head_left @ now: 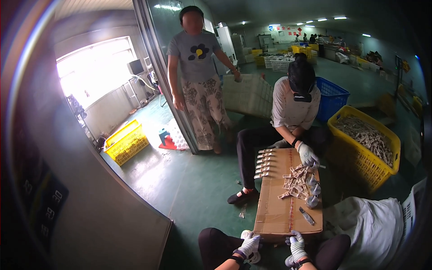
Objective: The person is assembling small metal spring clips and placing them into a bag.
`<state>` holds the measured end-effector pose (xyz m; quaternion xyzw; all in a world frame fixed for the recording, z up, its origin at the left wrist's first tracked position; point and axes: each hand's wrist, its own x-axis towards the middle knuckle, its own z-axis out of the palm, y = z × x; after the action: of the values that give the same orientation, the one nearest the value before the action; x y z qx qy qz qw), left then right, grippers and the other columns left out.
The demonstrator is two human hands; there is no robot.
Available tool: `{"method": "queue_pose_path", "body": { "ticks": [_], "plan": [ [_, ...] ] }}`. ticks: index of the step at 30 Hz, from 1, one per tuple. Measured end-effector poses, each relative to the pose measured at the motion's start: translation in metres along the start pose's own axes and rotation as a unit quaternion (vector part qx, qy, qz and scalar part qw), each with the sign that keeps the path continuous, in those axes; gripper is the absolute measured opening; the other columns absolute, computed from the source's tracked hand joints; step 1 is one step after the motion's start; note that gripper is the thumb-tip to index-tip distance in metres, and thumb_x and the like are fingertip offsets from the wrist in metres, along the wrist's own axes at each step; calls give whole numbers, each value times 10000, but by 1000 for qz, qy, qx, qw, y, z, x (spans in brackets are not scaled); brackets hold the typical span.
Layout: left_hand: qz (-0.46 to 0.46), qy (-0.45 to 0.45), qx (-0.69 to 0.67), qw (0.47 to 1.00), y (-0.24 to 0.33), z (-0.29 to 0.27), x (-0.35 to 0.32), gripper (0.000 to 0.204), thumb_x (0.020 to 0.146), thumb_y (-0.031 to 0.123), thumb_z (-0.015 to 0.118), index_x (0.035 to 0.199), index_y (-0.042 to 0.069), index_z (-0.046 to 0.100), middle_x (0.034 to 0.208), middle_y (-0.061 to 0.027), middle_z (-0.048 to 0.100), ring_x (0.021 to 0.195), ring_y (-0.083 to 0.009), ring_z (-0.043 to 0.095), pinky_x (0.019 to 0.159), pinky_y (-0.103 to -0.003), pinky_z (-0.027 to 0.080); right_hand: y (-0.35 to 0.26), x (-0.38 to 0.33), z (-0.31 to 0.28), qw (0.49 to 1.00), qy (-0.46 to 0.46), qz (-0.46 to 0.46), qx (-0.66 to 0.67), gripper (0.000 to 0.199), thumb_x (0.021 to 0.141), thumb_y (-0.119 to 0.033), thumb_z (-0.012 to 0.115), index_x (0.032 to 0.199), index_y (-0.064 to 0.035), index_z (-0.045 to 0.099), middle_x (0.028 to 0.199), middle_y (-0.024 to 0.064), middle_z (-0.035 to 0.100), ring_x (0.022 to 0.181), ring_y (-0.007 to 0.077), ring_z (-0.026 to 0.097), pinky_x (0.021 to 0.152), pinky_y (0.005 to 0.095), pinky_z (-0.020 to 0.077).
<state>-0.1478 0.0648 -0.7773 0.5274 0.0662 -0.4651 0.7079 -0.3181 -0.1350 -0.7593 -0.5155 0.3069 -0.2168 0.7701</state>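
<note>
A flattened cardboard box (279, 202) is lying on the green floor (189, 189) of a large workshop and serving as the work surface, with strip lights glowing overhead and daylight pouring through a window at the left. The person's left hand (249, 245) and right hand (297, 245), both gloved, are resting at the near edge of the cardboard, fingers curled over the rim; each grip is closing on the edge itself, though how firmly is hard to tell.

Toward the far right corner of the cardboard a heap of small pale clips (294, 182) is lying, with a row of them clipped along the far left edge (263, 163). Beside the heap, small grey metal pieces (312, 191) are standing near the right edge; their exact kind is too small to make out. A slim dark tool (307, 216) is lying nearer the right edge.

A seated co-worker (292, 108) is leaning over the far edge, a gloved hand (308, 155) touching the heap. Another person (198, 81) is standing behind. A yellow crate (364, 144) filled with pale pieces is sitting right of the cardboard, a blue crate (332, 96) beyond it, and a white sack (373, 220) at the lower right, partly cut off.
</note>
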Motion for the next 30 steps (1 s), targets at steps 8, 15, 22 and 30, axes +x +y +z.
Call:
{"method": "queue_pose_path", "body": {
  "ticks": [8, 15, 22, 30],
  "plan": [
    [42, 21, 2, 999, 13, 30, -20, 192, 907, 147, 605, 1086, 100, 551, 800, -73, 635, 604, -191, 625, 504, -312, 516, 2, 2, -9, 1000, 21, -1, -10, 270, 940, -106, 547, 1208, -82, 529, 863, 84, 663, 635, 146, 635, 571, 276, 543],
    [52, 36, 31, 998, 19, 29, -25, 211, 896, 147, 615, 1089, 93, 548, 790, -67, 628, 602, -189, 622, 506, -319, 521, 4, 2, -7, 1000, 13, -6, -5, 261, 938, -94, 543, 1199, -82, 532, 864, 80, 661, 632, 142, 629, 572, 274, 541],
    [70, 34, 35, 996, 10, 21, -17, 376, 898, 181, 634, 1226, 99, 469, 827, -58, 616, 591, -192, 600, 496, -325, 502, 7, 1, -8, 1000, 15, -11, -15, 252, 952, -82, 520, 1202, -103, 550, 878, 82, 662, 641, 138, 632, 580, 271, 545],
    [55, -12, 28, 998, 9, 10, -14, 569, 892, 193, 663, 1380, 89, 389, 919, -61, 603, 665, -170, 587, 532, -301, 482, 6, 6, -9, 1000, 11, 11, -27, 285, 935, -65, 504, 1214, -112, 538, 878, 89, 653, 618, 130, 614, 560, 265, 539]
  ]
}}
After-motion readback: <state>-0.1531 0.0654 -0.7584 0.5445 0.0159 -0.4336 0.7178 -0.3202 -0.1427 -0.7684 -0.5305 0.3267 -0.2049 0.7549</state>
